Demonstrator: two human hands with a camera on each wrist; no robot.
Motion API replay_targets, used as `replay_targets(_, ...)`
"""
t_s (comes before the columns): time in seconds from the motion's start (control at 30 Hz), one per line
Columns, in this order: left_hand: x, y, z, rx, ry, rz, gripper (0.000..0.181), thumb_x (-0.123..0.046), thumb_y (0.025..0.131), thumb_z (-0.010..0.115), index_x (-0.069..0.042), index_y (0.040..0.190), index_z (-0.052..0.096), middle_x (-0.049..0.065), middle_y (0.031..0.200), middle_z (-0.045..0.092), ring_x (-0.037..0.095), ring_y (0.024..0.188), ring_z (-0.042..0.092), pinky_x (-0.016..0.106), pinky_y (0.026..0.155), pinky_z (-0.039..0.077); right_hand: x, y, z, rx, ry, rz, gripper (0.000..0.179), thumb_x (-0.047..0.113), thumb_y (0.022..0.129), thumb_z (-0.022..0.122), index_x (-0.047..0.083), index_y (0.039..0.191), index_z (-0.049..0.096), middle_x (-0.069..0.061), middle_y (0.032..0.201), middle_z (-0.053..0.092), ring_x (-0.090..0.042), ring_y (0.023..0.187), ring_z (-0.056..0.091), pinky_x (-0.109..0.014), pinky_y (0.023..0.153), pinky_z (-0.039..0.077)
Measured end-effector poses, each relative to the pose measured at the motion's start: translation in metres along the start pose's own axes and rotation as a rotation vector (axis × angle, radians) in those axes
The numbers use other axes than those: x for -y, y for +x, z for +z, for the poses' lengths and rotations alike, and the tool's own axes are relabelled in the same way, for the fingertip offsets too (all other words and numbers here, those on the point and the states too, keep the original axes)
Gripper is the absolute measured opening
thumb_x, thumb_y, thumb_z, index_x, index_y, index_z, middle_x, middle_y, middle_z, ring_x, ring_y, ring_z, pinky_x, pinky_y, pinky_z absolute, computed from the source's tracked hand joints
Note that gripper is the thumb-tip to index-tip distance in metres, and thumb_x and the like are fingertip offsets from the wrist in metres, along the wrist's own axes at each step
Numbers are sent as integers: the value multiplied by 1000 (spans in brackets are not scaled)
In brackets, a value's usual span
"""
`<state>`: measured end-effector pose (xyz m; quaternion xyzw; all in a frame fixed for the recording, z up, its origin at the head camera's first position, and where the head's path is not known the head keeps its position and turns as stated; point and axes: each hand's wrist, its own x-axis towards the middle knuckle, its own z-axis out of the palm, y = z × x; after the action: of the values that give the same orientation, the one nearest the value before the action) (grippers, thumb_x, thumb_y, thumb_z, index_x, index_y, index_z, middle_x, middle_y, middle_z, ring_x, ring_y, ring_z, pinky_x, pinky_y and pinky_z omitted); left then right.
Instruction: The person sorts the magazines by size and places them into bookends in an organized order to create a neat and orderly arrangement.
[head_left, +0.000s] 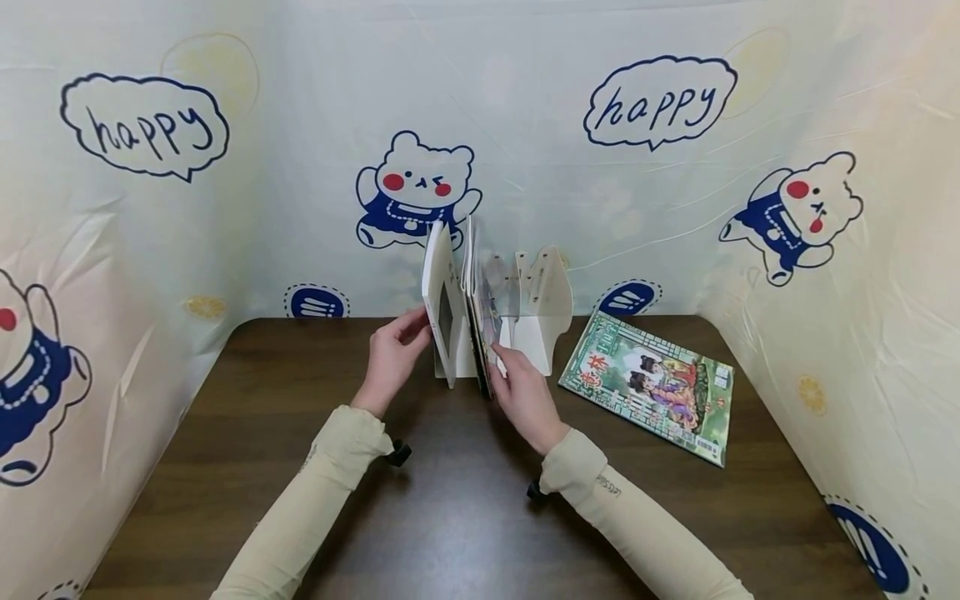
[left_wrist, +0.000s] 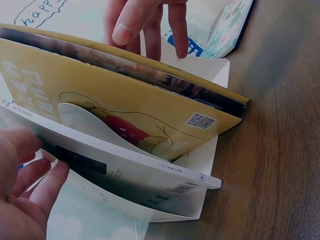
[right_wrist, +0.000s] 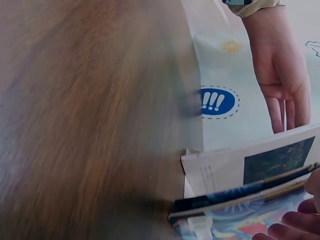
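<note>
A white bookend rack (head_left: 553, 292) with upright dividers stands at the back of the table. At its left end, a white book (head_left: 437, 292) stands upright, leaning slightly. My left hand (head_left: 393, 354) touches its outer cover with the fingers extended, also seen in the left wrist view, where the left hand (left_wrist: 30, 185) is beside the spine. Several thin magazines (head_left: 477, 325) stand together to the right, one with a yellow cover (left_wrist: 135, 107). A divider (left_wrist: 95, 122) rises between them and the white book. My right hand (head_left: 525, 396) rests its fingers against the stack's right face.
A green illustrated magazine (head_left: 652, 383) lies flat on the dark wooden table (head_left: 450, 517), right of the rack. A printed cloth (head_left: 540, 192) with bears and lettering hangs behind and along both sides.
</note>
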<state>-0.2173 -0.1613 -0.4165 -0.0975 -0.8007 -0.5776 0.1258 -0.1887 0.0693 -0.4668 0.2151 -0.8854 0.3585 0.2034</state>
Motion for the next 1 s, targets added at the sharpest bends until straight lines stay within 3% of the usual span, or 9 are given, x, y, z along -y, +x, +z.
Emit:
replay_targets(0.13, 20, 7, 2, -13, -19, 0, 38, -5, 102, 66, -1, 140, 65, 23, 133, 68, 38, 121, 66, 50, 104, 53, -6, -3, -10, 29, -3, 14, 34, 13, 105, 62, -1, 135, 64, -19, 125, 69, -33, 104, 71, -43, 85, 63)
replay_targets(0.27, 31, 9, 1, -19, -26, 8, 38, -10, 101, 68, -6, 138, 67, 18, 131, 70, 33, 120, 68, 47, 102, 55, -13, -9, -23, 66, -36, 38, 32, 15, 105, 61, 1, 134, 65, -17, 127, 70, -32, 114, 69, -45, 96, 59)
replay_targets(0.57, 30, 9, 0, -22, 0, 25, 35, -9, 101, 68, -4, 135, 69, 18, 129, 71, 32, 118, 69, 46, 100, 56, -34, -29, -63, 119, -108, 88, 33, 12, 101, 68, -1, 131, 66, -19, 122, 71, -34, 109, 68, -51, 94, 58)
replay_targets(0.83, 30, 9, 0, -2, 0, 24, 36, -8, 101, 68, -3, 136, 68, 19, 130, 70, 33, 120, 68, 45, 100, 56, -71, -47, -97, 154, -222, 69, 30, 8, 98, 70, -4, 125, 67, -23, 116, 71, -40, 108, 68, -56, 93, 57)
replay_targets(1.0, 30, 8, 0, 2, -5, 20, 35, -8, 101, 69, -3, 136, 69, 19, 130, 70, 32, 120, 68, 44, 100, 56, -94, -56, -116, 248, -292, 100, 32, 6, 95, 73, -8, 123, 67, -27, 117, 69, -44, 107, 67, -58, 92, 56)
